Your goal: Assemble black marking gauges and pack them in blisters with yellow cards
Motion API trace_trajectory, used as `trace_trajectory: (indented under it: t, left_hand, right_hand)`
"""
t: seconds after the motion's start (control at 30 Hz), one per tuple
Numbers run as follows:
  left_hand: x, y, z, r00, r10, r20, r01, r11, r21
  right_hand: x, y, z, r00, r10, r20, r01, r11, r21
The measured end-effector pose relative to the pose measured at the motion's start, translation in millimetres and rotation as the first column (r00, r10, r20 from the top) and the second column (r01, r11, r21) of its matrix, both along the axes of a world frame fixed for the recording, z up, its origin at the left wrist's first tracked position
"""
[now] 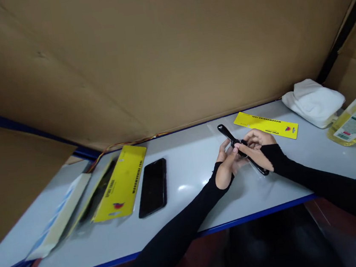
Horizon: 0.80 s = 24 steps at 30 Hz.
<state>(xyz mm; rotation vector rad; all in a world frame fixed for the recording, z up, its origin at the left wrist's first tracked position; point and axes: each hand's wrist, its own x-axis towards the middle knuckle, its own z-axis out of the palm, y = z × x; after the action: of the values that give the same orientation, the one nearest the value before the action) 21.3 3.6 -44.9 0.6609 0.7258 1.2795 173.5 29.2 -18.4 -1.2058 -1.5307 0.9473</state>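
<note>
A long black tool [228,135] is held between both hands over the white table [188,166]. My left hand [227,166] grips its middle from the left, thumb on top. From the right, my right hand [257,146] closes on the same black tool, whose lower end pokes out below my wrist. Both arms wear black sleeves. A clear plastic sleeve seems to lie under the hands, hard to make out.
A yellow packaging card [266,125] lies just behind the hands. To the left lie a black phone [153,187], another yellow packaged card [121,182] and a flat pale box [59,215]. A white cloth [314,101] and a bottle of yellow liquid [355,124] sit at right. Cardboard walls stand behind.
</note>
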Motion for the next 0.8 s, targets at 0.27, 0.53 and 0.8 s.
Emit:
trace_trajectory:
  t: [0.27, 0.53, 0.8]
  left_hand:
    - [0, 5, -3.0, 0.999, 0.006, 0.041, -0.003, 0.998, -0.065]
    - [-3, 7, 0.1, 0.999, -0.02, 0.04, 0.025, 0.994, -0.109]
    - [-5, 6, -0.5, 0.999, -0.019, 0.051, 0.023, 0.995, -0.098]
  right_hand:
    - [0, 4, -12.4, 0.941, -0.199, 0.275, 0.011, 0.828, 0.561]
    - [10, 9, -9.7, 0.909, -0.019, 0.416, -0.207, 0.847, 0.49]
    - [5, 1, -6.0, 0.946, -0.009, 0.325, -0.11, 0.932, 0.345]
